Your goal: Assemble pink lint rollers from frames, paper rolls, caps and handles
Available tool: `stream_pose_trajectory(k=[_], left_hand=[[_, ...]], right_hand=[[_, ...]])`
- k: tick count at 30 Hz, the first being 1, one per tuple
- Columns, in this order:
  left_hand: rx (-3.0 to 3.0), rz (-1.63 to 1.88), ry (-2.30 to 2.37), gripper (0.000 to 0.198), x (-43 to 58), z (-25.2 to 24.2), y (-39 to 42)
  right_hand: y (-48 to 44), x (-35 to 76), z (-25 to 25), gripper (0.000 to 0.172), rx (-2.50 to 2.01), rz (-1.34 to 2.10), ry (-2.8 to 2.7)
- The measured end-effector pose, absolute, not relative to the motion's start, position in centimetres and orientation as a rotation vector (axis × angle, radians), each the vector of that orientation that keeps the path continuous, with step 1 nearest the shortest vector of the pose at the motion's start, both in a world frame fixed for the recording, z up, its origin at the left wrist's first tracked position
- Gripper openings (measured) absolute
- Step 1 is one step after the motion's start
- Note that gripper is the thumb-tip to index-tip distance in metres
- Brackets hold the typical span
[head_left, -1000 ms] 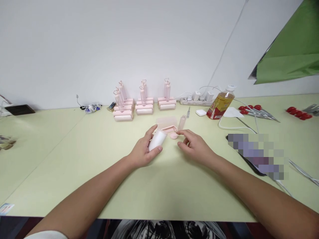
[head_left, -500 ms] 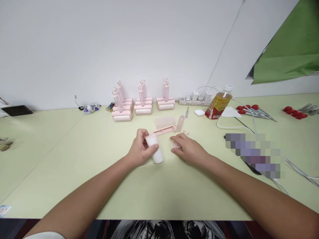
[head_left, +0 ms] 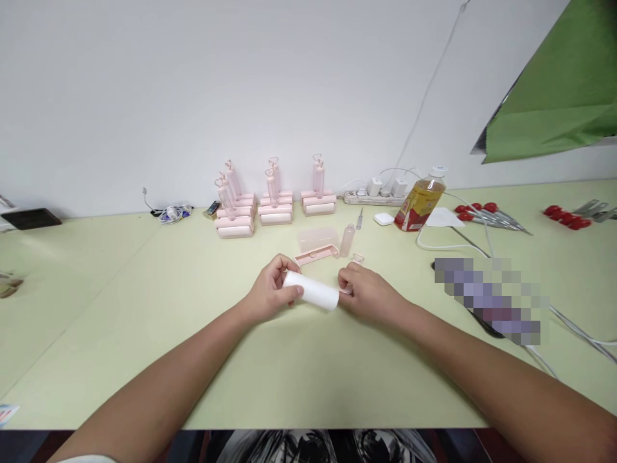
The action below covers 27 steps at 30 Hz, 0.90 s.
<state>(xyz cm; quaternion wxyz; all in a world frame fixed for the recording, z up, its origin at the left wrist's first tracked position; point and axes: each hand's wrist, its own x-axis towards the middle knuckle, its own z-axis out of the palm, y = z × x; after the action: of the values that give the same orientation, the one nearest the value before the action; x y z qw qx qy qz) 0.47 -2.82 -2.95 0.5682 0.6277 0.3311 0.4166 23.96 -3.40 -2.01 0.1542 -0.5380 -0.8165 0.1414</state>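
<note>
A white lint roller refill roll point(head_left: 313, 290) is in my left hand point(head_left: 272, 292), gripped near its left end with thumb on top. It lies nearly sideways just above the table. My right hand point(head_left: 369, 291) is closed at the roll's right end, pinching a small pale pink end cap point(head_left: 346, 291), mostly hidden by the fingers. Whether cap and roll touch, I cannot tell. Beyond the hands lie a pink roller casing point(head_left: 315, 256) and a translucent cover point(head_left: 318, 240). A translucent pink handle tube point(head_left: 348, 241) stands beside them, and a pink heart-shaped loop point(head_left: 357, 257) lies near my right hand.
Several assembled pink lint rollers point(head_left: 234, 226) stand in rows along the wall. Farther right are a power strip point(head_left: 373, 200), a drink bottle point(head_left: 420, 202), a white square box point(head_left: 384, 219) and red-handled tools point(head_left: 489, 215). Cables and a blurred-out object point(head_left: 486, 299) lie right of my arm.
My left hand has turned the roll from pointing toward me to pointing right. My right hand's fingers have closed on the small cap and come up to the roll's end.
</note>
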Motion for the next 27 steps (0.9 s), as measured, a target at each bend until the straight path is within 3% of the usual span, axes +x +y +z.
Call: stream_pose_trajectory(k=[3,8,11,13,18,27], left_hand=[[1.653,0.872,0.766,0.035,0.3,-2.7,-3.0],[1.757,0.793,0.822,0.029,0.2,-2.5,-3.4],[1.910,0.708,0.916,0.058,0.3,-2.2,-3.6],[2.098,0.681,0.937,0.064,0.5,-1.8,-3.8],[2.278,0.750,0.885,0.057,0.6,-1.6,-4.0],[2.328,0.763,0.810,0.055,0.5,-2.7,-3.6]], right_hand=[[-3.5,24.0,-1.8,0.007,-1.537,0.508,-2.265],[-3.7,23.9,-2.0,0.005,-1.456,1.001,-1.803],[-4.1,23.7,-2.4,0.014,-1.292,1.130,-1.612],[-4.5,23.4,-2.6,0.019,-1.169,1.148,-1.578],[-5.5,23.2,-2.5,0.018,-0.927,1.066,-1.651],[-5.4,23.2,-2.6,0.019,-0.996,0.943,-1.784]])
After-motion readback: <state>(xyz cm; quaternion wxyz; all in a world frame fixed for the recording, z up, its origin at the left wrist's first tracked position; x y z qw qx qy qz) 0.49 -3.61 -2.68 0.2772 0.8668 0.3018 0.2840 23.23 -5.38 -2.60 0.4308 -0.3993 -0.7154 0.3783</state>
